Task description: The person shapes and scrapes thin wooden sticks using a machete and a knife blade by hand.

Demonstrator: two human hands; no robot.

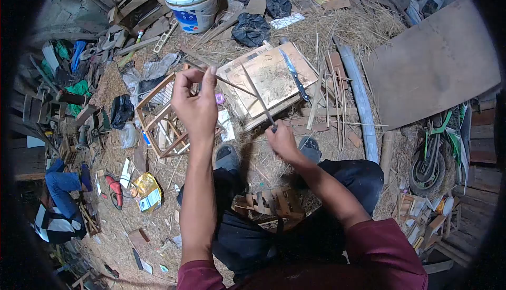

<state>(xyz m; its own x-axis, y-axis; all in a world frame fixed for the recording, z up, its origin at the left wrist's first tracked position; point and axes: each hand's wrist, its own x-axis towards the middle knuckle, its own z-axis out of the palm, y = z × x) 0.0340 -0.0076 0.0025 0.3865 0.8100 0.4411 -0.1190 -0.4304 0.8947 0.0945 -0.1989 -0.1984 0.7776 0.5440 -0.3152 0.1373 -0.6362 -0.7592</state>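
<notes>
My left hand (196, 97) is raised left of the board, its fingers pinched round a thin stick (232, 83) that slants down to the right. In my right hand (282, 139) is the dark handle of a long-bladed knife (255, 93), its blade pointing up and left. Stick and blade cross in view above the wooden board (263, 76); whether they touch I cannot tell. A second knife (294, 74) with a black handle lies on the board's right side. Beside my left hand stands a wooden frame (153, 116).
A white bucket (192, 5) stands beyond the board. Thin sticks and a grey pole (358, 103) lie to the right, near a large brown sheet (435, 63). A red power tool (114, 191) and a yellow packet (147, 192) lie at lower left. Another person's leg (63, 184) shows far left.
</notes>
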